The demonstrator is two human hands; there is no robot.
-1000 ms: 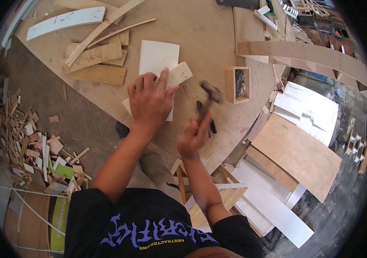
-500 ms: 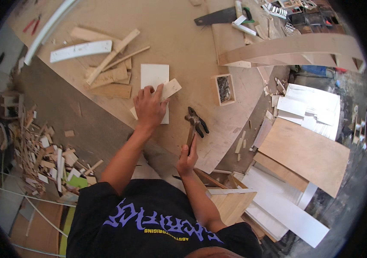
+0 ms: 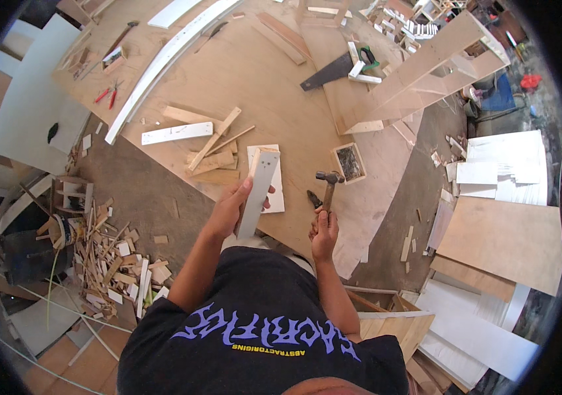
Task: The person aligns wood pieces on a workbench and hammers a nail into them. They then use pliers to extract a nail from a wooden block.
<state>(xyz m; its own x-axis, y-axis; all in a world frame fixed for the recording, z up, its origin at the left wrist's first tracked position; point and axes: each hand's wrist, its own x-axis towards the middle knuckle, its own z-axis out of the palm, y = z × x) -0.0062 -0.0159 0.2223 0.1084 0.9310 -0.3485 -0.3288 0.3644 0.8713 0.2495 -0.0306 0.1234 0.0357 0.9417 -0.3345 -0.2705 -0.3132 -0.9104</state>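
Plywood strip (image 3: 258, 191), pale and long, stands nearly upright in the left hand (image 3: 231, 209), whose fingers wrap its lower half; its upper end, with a small block fixed across it, rises over the near edge of the table (image 3: 281, 99). That table is the largest thing in view, a broad brown sheet covering the upper middle of the picture, its near edge running just in front of both hands. A big open frame of light wood (image 3: 426, 66) lies at its far right corner, and a long white curved strip (image 3: 162, 66) sweeps across its left part. On the floor to the right lie stacked white and brown boards (image 3: 498, 230); to the left a heap of small wood scraps (image 3: 113, 257) spreads over the ground. Near the table's middle sits a loose pile of short wood offcuts (image 3: 212, 155), and a handsaw (image 3: 333, 69) lies farther back. A white rectangular board (image 3: 274, 181) lies flat just behind the held strip. Beside it to the right stands a small open wooden box (image 3: 349, 162). The right hand (image 3: 324, 234) is closed around the handle of a hammer (image 3: 328, 187), held upright with its dark head uppermost, just right of the strip and apart from it.
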